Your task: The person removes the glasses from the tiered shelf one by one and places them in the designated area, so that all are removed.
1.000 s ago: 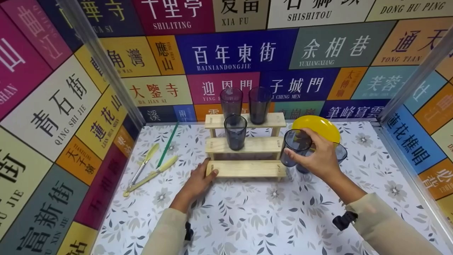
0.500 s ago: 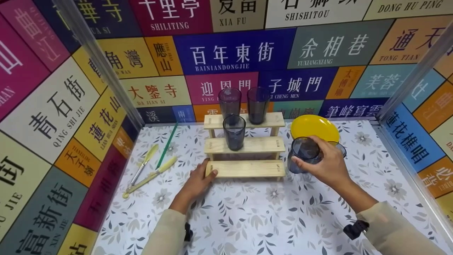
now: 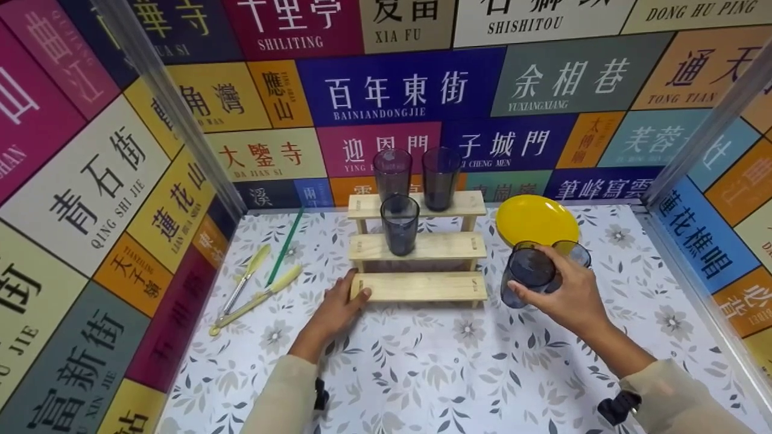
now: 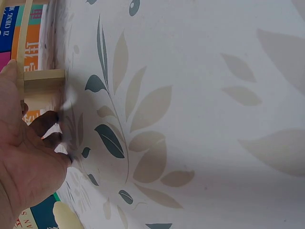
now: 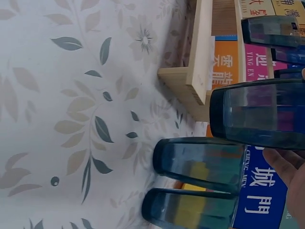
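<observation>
My right hand (image 3: 570,292) grips a dark tinted drinking glass (image 3: 529,269) between thumb and fingers, right of a three-step wooden rack (image 3: 419,286). In the right wrist view, the held glass (image 5: 259,114) is off the table, above two standing glasses (image 5: 198,162). Those two are partly hidden behind the hand in the head view. My left hand (image 3: 341,307) holds the left end of the rack's lowest step, thumb on top. The left wrist view shows its thumb on the board and its other fingers below. One glass (image 3: 400,226) stands on the middle step, and two glasses (image 3: 440,181) on the top.
A yellow plate (image 3: 537,220) lies at the back right, behind the standing glasses. On the left are tongs with pale yellow ends (image 3: 259,295) and a green stick (image 3: 285,247). Sign-printed walls (image 3: 401,90) enclose the patterned tabletop (image 3: 416,374) at the back and sides.
My right hand has carried the glass rightward and toward me, away from the rack. The left hand and the glasses on the rack have stayed put.
</observation>
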`<state>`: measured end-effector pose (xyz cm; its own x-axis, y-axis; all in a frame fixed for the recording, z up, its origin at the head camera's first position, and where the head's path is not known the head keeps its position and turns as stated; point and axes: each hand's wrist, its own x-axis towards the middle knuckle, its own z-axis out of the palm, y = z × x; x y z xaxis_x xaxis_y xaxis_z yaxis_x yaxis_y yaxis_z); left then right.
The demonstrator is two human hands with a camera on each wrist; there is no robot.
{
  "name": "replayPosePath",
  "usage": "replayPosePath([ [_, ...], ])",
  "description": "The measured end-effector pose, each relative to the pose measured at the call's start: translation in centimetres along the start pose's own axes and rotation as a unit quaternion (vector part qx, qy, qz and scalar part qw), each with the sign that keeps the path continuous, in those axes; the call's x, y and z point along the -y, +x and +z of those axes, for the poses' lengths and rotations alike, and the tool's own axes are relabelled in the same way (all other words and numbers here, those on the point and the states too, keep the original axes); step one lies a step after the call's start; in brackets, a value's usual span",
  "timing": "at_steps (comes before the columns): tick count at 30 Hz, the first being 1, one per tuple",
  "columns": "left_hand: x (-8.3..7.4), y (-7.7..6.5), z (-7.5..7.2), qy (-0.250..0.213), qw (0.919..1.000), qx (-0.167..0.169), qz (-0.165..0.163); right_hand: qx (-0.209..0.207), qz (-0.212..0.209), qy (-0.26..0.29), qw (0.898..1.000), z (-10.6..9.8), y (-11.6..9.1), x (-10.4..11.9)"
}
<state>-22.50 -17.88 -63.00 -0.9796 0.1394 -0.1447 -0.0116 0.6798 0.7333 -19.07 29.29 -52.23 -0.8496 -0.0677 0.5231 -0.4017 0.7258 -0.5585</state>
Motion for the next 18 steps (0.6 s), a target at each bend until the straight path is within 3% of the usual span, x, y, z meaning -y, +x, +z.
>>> replayPosePath([
  [18, 0.3, 0.2, 0.0, 0.006, 0.9999, 0.01, 0.005, -0.015, 0.01, -0.005, 1.0, 0.6, -3.5, -2.6],
])
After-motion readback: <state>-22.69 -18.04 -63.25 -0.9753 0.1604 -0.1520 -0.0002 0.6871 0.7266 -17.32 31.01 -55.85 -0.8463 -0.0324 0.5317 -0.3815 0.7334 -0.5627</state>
